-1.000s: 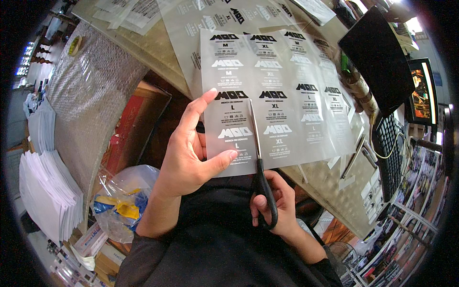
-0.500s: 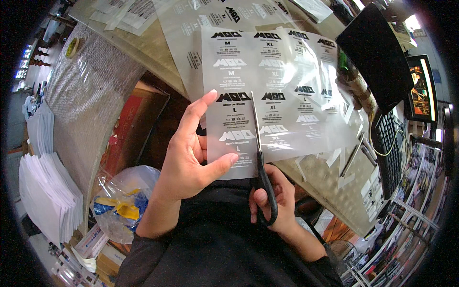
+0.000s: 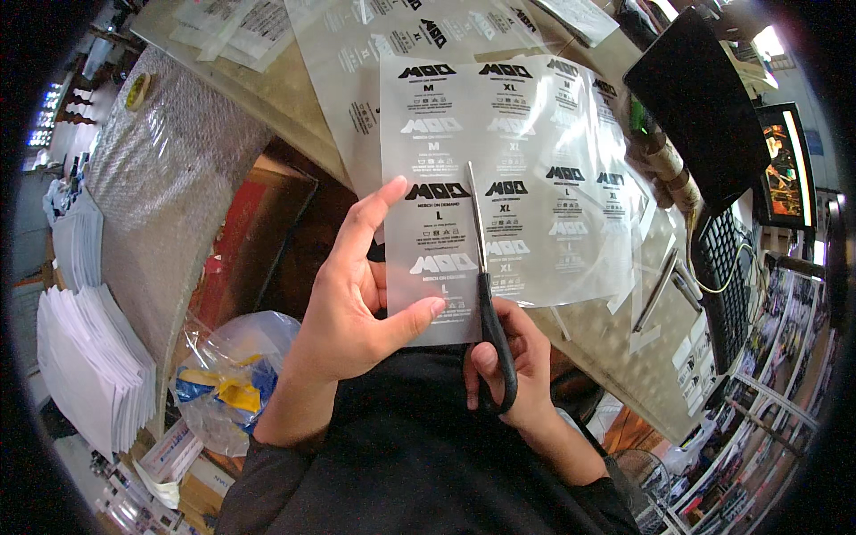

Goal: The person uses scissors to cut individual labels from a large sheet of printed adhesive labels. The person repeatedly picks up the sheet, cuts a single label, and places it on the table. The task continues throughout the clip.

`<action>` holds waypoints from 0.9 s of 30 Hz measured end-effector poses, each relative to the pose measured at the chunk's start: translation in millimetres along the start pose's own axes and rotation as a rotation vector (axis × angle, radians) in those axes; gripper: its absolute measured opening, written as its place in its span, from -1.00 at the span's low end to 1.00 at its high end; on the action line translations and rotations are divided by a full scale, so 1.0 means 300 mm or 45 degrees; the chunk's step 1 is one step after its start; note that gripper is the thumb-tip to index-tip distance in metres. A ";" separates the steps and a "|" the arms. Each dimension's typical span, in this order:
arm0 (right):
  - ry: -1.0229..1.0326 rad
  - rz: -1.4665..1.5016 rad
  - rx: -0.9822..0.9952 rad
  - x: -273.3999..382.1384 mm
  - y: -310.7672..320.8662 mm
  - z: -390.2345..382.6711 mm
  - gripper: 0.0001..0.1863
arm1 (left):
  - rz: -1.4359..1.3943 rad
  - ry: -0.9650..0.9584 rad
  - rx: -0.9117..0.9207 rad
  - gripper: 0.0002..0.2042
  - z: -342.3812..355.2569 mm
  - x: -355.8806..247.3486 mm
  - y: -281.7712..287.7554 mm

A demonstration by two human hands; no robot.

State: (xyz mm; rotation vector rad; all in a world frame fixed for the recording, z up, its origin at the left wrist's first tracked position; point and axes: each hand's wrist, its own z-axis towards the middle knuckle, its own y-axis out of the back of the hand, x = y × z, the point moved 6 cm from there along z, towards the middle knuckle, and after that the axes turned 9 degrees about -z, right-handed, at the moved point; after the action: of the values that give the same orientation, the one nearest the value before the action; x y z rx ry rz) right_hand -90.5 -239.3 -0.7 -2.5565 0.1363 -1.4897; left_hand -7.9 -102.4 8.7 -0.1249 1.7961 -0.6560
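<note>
The left hand (image 3: 357, 303) pinches the lower left part of a clear film sheet (image 3: 499, 178), thumb on the front, fingers behind, closed on the sheet. The sheet is held upright above the lap and carries rows of rectangular labels, alternating black and white print, arranged in columns. The right hand (image 3: 513, 366) grips the black handles of a pair of scissors (image 3: 486, 294), fingers closed through the loops. The blades point up between the first and second label columns, partly into the sheet; whether the blades are apart or together cannot be told.

Behind the sheet, a second printed film sheet (image 3: 357, 53) lies flat on a tan worktable (image 3: 267, 98). To the left, a bubble-wrap roll (image 3: 152, 187) and a stack of white envelopes (image 3: 89, 366). Below these, a clear plastic bag (image 3: 227, 374) with blue and yellow contents. To the right, a black monitor (image 3: 695, 107) and a black keyboard (image 3: 727, 276)
</note>
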 end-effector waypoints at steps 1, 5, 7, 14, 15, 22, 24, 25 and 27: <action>-0.001 -0.004 -0.008 0.004 0.001 0.007 -0.48 | -0.003 0.002 0.004 -0.21 -0.003 -0.003 -0.005; 0.019 0.010 -0.019 0.022 -0.001 0.033 -0.47 | -0.023 -0.013 0.014 -0.20 -0.003 -0.005 -0.008; 0.030 0.023 -0.021 0.023 -0.005 0.037 -0.47 | -0.015 -0.024 0.010 -0.20 -0.002 -0.007 -0.009; 0.022 -0.068 -0.047 0.020 -0.008 0.028 -0.40 | -0.001 -0.027 0.011 -0.20 -0.006 -0.007 -0.008; 0.030 -0.097 -0.046 0.021 -0.007 0.028 -0.37 | 0.007 -0.029 0.015 -0.19 -0.006 -0.007 -0.005; 0.097 -0.048 -0.099 0.061 -0.001 0.054 -0.40 | -0.020 -0.020 0.051 -0.18 -0.028 -0.023 -0.022; 0.091 -0.058 -0.091 0.061 0.000 0.056 -0.41 | -0.025 -0.020 0.052 -0.18 -0.029 -0.027 -0.024; 0.087 -0.064 -0.086 0.060 0.000 0.057 -0.41 | -0.031 -0.018 0.049 -0.18 -0.030 -0.029 -0.024; 0.095 -0.059 -0.086 0.059 0.001 0.058 -0.41 | -0.033 -0.033 0.053 -0.18 -0.029 -0.031 -0.025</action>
State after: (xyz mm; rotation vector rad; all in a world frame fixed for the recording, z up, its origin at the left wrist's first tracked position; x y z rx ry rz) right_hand -66.7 -240.8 5.8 -2.5743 0.1406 -1.6251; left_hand -14.6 -101.8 22.0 -0.1283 1.7578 -0.7068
